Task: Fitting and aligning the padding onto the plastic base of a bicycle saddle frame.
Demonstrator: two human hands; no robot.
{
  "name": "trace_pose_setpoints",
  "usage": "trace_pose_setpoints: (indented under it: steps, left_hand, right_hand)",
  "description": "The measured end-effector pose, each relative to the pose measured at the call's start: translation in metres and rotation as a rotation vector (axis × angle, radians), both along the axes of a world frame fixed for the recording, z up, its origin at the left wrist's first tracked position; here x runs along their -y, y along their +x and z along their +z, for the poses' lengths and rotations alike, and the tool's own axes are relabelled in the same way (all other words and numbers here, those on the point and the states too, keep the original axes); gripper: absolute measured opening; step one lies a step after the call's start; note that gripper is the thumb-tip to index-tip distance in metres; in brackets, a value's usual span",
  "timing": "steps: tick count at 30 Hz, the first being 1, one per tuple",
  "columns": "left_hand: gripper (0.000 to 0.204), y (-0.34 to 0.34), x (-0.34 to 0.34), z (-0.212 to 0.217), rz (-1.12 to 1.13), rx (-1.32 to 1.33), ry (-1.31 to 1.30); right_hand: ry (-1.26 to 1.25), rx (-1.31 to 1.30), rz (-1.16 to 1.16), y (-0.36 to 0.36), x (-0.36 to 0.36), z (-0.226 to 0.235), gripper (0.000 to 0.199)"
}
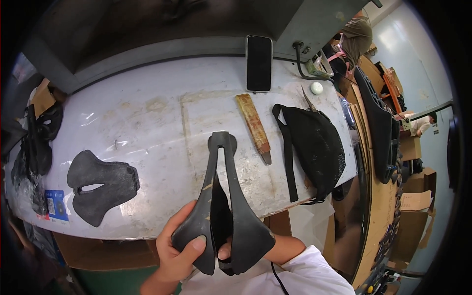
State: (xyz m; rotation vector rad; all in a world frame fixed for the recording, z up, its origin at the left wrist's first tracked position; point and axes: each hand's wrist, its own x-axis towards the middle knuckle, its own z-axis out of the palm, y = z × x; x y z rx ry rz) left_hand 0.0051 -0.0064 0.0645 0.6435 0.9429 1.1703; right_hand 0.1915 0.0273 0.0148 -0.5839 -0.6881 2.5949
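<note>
A black bicycle saddle with a long central slot is held up near the table's front edge, its narrow nose pointing away from me. My left hand grips its left wing, thumb on top and fingers beneath. Most of my right hand is hidden under the saddle; a fingertip shows through the slot and the forearm comes in from the right. To the left, a smaller black saddle-shaped piece with a short slot lies flat on the table. Beyond the held saddle's nose rests a blade with a worn yellow-brown wrapped handle.
On the white worktable, a phone stands at the back. A black fabric pouch with a strap, scissors and a small white round container are at right. Plastic-wrapped black parts crowd the left edge. Cardboard stands beyond the right side.
</note>
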Motion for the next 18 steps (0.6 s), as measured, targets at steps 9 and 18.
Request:
trace_pose_setpoints:
  steps: [9,18]
  left_hand:
    - [0.061,0.003,-0.002,0.001,-0.002,-0.002,0.018]
    - [0.056,0.005,0.001,0.0,-0.029,-0.033,0.056]
  right_hand:
    - [0.113,0.048,-0.124,-0.013,0.002,0.004,0.074]
    - [0.241,0.134,-0.283,-0.012,0.0,0.01,0.075]
